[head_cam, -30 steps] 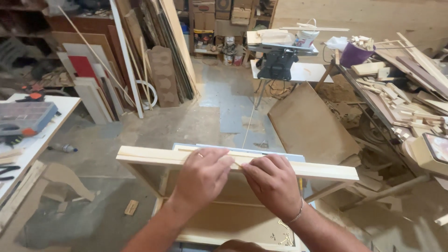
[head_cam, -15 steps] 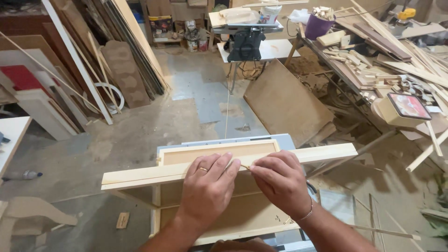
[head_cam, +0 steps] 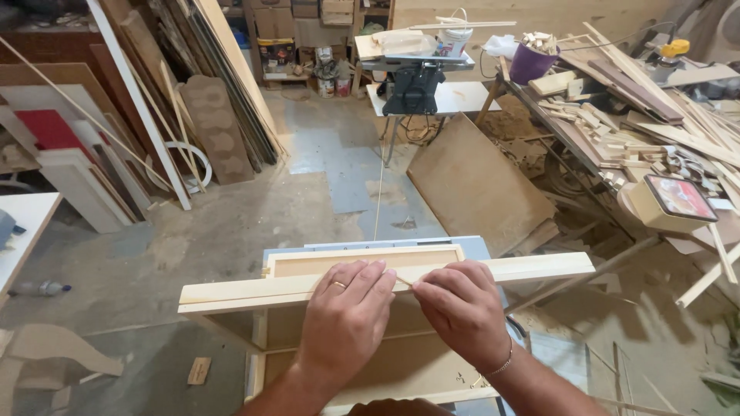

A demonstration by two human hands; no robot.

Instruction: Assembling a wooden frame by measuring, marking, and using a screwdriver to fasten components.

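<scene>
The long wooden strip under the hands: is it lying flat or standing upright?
Lying flat. The long wooden strip rests crosswise on the wooden frame, with the left hand and right hand pressed on it.

Boards and panels [head_cam: 220, 100] lean against the left wall, a plastic bottle [head_cam: 42, 289] lying on the floor nearby. A purple bucket [head_cam: 532, 63] sits on the cluttered right surface [head_cam: 617, 131] among wood offcuts. Behind stands a black machine [head_cam: 414, 88] on a stand.

A squarish pale box with a red-and-white printed top [head_cam: 672, 202] lies tilted at the right edge of the cluttered workbench. Brown cardboard boxes [head_cam: 304, 23] stack at the far wall, above a small dark package with orange print [head_cam: 276, 55]
</scene>
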